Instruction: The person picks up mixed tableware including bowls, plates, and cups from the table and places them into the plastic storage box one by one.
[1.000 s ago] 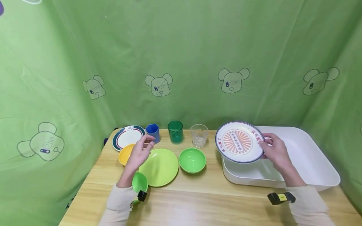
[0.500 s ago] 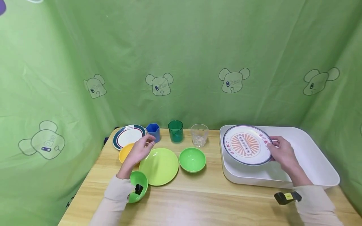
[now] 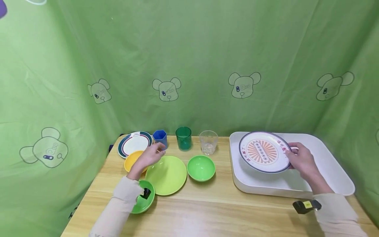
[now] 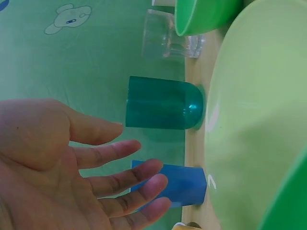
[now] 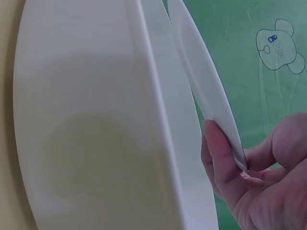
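Note:
A white plate (image 3: 262, 151) with a blue rim, orange rays and red lettering is pinched at its right edge by my right hand (image 3: 302, 161). In the head view the plate overlaps the left part of a white bin (image 3: 319, 164); the right wrist view shows the plate (image 5: 206, 72) tilted above the bin's wall (image 5: 96, 120). My left hand (image 3: 152, 154) hovers over the left group of dishes, fingers loosely spread, holding nothing. Around it are a blue cup (image 3: 160, 137), a yellow-green plate (image 3: 167, 176), an orange bowl (image 3: 131, 159) and a green bowl (image 3: 145, 202) partly hidden by the sleeve.
A dark-rimmed white plate (image 3: 134, 144) lies at the table's back left. Along the back edge stand a green cup (image 3: 184, 138) and a clear cup (image 3: 208, 142). Another green bowl (image 3: 201, 168) sits near the middle. A green curtain (image 3: 189, 65) hangs behind the wooden table (image 3: 207, 214).
My right hand has carried the plate to the right, from the bin's left corner to over the bin. My left hand has shifted slightly, staying above the dishes.

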Demonstrator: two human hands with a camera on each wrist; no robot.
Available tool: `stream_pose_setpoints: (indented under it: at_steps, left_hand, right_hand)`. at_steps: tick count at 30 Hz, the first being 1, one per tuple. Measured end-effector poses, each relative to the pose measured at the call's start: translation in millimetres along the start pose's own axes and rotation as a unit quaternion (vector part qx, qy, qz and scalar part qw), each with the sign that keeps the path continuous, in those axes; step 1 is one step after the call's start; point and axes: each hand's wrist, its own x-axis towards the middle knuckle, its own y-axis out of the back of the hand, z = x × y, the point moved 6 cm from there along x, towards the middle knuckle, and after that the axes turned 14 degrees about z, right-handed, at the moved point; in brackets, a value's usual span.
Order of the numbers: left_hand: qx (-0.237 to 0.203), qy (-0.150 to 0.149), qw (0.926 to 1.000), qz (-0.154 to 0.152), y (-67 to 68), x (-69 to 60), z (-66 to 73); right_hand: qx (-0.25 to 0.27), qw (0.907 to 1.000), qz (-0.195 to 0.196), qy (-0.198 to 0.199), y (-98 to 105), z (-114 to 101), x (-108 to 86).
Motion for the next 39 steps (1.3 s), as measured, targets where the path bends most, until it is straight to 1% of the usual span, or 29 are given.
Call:
stream_pose_setpoints:
  at_steps: [3,7,10,14,15,18,20,22,25,27,29,32,35,39]
  left_hand:
    - [0.020,-0.003,0.9998,-0.002,-3.0,2.6,-2.1]
    - [0.052,-0.016,0.9985,-0.004,-5.4,5.6,-3.2]
    - [0.080,-0.020,0.9966,-0.010,-8.2,8.5,-6.1]
    - [0.100,-0.021,0.9945,-0.021,-13.0,12.8,-9.3]
    - [0.107,-0.027,0.9936,-0.025,-14.5,13.9,-9.2]
    - [0.119,-0.034,0.9912,-0.045,-18.9,16.1,-7.4]
    - [0.136,-0.041,0.9878,-0.063,-22.7,17.6,-6.3]
    - [0.151,-0.039,0.9844,-0.082,-26.3,18.9,-6.5]
    - [0.180,-0.041,0.9773,-0.105,-31.0,21.0,-6.8]
    - [0.190,-0.034,0.9739,-0.120,-33.5,21.4,-7.6]
    - [0.194,-0.030,0.9718,-0.131,-35.5,21.8,-7.9]
    - [0.190,-0.018,0.9706,-0.146,-38.0,21.3,-8.6]
    - [0.191,-0.017,0.9685,-0.159,-41.0,21.6,-8.1]
    - [0.194,-0.008,0.9642,-0.181,-45.1,22.9,-8.2]
  right_hand:
    - [-0.006,1.0000,-0.001,0.000,3,6,1.1]
    - [-0.010,0.9999,0.001,0.002,7,12,3.1]
    - [-0.010,0.9999,0.002,0.006,11,15,4.8]
    - [-0.011,0.9999,-0.004,0.009,15,19,7.5]
    - [-0.011,0.9999,-0.007,0.010,15,19,8.4]
    - [-0.011,0.9998,-0.011,0.008,17,23,12.4]
    - [-0.009,0.9999,-0.012,0.007,19,27,15.8]
    - [-0.009,0.9999,-0.012,0.005,21,31,19.1]
    - [-0.007,0.9999,-0.014,0.001,24,36,22.5]
    - [-0.006,0.9998,-0.016,-0.004,27,40,23.9]
    - [-0.004,0.9998,-0.016,-0.012,28,42,25.3]
    - [-0.002,0.9995,-0.013,-0.028,29,49,28.1]
    - [-0.004,0.9991,-0.012,-0.039,31,57,30.5]
    - [0.001,0.9989,-0.015,-0.044,35,64,31.2]
